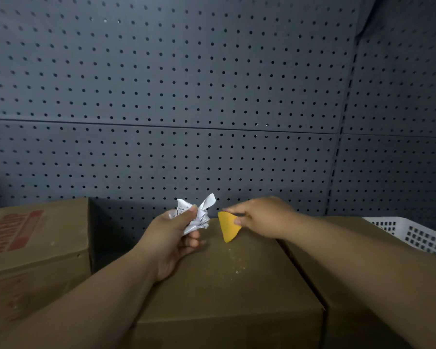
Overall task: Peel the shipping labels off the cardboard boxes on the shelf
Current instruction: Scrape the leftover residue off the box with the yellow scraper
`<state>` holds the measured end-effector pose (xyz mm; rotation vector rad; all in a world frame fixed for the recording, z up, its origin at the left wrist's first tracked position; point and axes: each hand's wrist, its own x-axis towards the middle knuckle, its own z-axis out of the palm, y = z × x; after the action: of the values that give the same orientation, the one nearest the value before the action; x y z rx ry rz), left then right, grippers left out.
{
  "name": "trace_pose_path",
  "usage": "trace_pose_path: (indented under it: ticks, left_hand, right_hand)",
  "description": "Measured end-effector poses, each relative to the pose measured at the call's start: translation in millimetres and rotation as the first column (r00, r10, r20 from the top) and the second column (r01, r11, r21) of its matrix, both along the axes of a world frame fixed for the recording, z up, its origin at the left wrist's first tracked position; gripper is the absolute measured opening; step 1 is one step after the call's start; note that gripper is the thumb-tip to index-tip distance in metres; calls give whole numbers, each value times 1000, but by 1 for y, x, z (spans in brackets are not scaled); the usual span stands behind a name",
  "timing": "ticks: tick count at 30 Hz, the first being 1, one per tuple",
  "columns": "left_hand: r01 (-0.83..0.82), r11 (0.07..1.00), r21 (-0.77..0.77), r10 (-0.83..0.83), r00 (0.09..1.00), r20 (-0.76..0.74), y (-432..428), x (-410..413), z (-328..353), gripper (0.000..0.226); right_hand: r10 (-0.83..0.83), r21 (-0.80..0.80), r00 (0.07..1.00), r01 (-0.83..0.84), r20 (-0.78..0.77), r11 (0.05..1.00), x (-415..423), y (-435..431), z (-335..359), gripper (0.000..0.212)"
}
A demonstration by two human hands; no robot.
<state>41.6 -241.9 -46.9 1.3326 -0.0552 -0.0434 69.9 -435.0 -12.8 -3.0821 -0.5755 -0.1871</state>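
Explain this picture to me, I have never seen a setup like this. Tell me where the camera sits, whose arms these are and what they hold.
There is no machine here: these are a person's two bare arms, seen by one wide-angle camera worn on the head, looking forward and down. The left hand grips a crumpled white label. The right hand pinches a yellow scraper, held over the top of the middle cardboard box. Another box with red print stands to the left, a white basket to the right, and a grey wall with holes is behind.
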Motion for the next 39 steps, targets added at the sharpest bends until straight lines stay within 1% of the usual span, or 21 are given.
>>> trace_pose_path:
  ticks: [1, 3, 5, 8, 10, 12, 16, 19, 23, 26, 30, 34, 37, 39]
  left_hand:
    - [2, 1000, 4, -2, 1000, -1, 0, 0, 0, 23]
    - [6, 1000, 11, -6, 1000, 0, 0, 1, -1, 23]
    - [5, 1000, 16, -5, 1000, 2, 0, 2, -2, 23]
    - [-4, 1000, 27, 4, 1000, 3, -1, 2, -1, 23]
    - [-17, 999, 44, 17, 1000, 8, -3, 1, 0, 23]
    - [-26, 998, 50, 26, 1000, 11, -4, 0, 0, 23]
    - [-22, 998, 64, 21, 1000, 9, -4, 0, 1, 22]
    - [-32, 996, 79, 32, 999, 1, -5, 0, 0, 22]
    - [-43, 996, 81, 43, 999, -3, -5, 0, 0, 22]
    - [-46, 996, 81, 47, 999, -6, -6, 1, -1, 22]
    - [-44, 996, 79, 44, 999, 0, -6, 2, -2, 23]
    - [-47, 995, 87, 47, 999, 2, -6, 3, -3, 23]
    - [-46, 995, 93, 46, 999, 2, -5, 4, -3, 23]
    - [-47, 994, 96, 47, 999, 2, -6, 4, -3, 23]
  right_hand:
    - [1, 90, 1000, 2, -23, 996, 1, -3, -7, 41]
    - [12, 187, 998, 0, -61, 982, -2, -8, -18, 41]
    - [35, 235, 995, -13, -89, 972, -8, -16, -24, 41]
    - [33, 238, 993, -4, -118, 971, -15, -18, -24, 41]
    - [3, 262, 998, 15, -66, 965, -14, -16, -25, 41]
    - [-38, 251, 999, 42, -22, 967, -16, -12, -28, 40]
    - [-46, 228, 996, 61, -70, 972, -20, -18, -29, 41]
    - [-131, 208, 991, 126, 12, 970, -19, -17, -29, 42]
    - [-84, 203, 996, 76, 32, 976, -25, -12, -31, 42]
    - [-124, 200, 991, 111, 52, 973, -24, -11, -32, 42]
    - [-122, 197, 992, 114, 27, 974, -28, -12, -31, 41]
    - [-180, 181, 982, 166, 59, 969, -25, -10, -31, 42]
    - [-163, 187, 987, 158, 9, 969, -30, -10, -32, 42]
    - [-169, 181, 986, 164, 13, 970, -29, -10, -30, 42]
